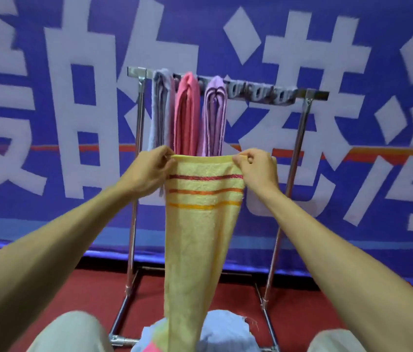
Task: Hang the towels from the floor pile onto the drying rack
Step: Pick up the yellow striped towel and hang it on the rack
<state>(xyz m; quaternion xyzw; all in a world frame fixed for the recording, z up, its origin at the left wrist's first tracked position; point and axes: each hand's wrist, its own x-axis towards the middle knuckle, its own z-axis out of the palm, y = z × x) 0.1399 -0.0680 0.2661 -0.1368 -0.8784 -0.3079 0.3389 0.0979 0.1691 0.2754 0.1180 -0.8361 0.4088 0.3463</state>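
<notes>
The person holds a yellow terry towel with three red-to-orange stripes (200, 237) stretched by its top hem. The left hand (149, 168) pinches the hem's nine o'clock corner between curled fingers and thumb, and the right hand (256, 168) pinches the three o'clock corner the same way. The hem runs taut and nearly level between them. The towel's long edges fall straight towards six o'clock, narrowing until the lower end meets the pale blue and pink floor pile of towels (225, 329) between the person's knees.

At twelve o'clock from the hands stands the chrome tube drying rack (301, 138) on the red floor (73, 288). Its top rail carries a folded grey towel (159, 110), a pink towel (187, 115) and a lilac towel (214, 118), packed side by side at the rail's nine o'clock end. Their lower edges end just behind the yellow hem. Towards three o'clock of the lilac towel the rail has no towels, only a row of grey clips (261, 94) reaching almost to the right post. Behind the rack hangs a blue banner with large white characters (48, 97).
</notes>
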